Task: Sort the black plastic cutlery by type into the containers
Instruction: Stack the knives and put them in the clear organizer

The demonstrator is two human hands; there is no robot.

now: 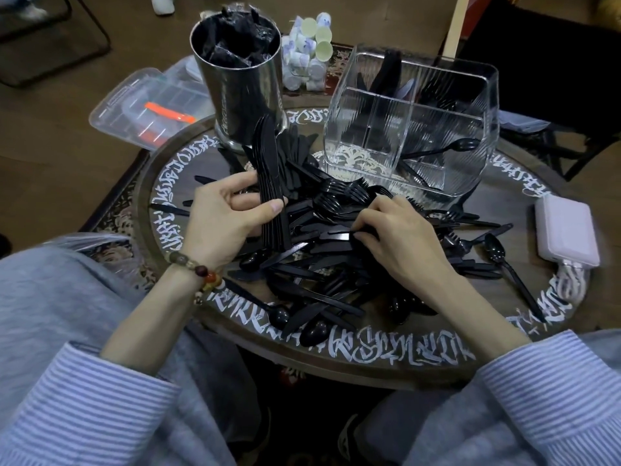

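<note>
1. Centrally, loose black cutlery point(322, 250) lies heaped on the round lettered bench point(336, 351).
2. Left hand point(221, 223) grips a bundle of knives point(270, 176), fingers and thumb curled round it.
3. Right hand point(396, 237) pinches a piece in the heap.
4. Behind stand a steel canister point(242, 95) and a clear divided container point(413, 122) holding some cutlery.

A round dark wooden table point(336, 371) with white painted script around its rim is sitting on a patterned rug point(111, 210). Brown wood flooring point(60, 105) is showing beyond, with dark metal chair legs point(97, 31) standing top left under dim light.
</note>
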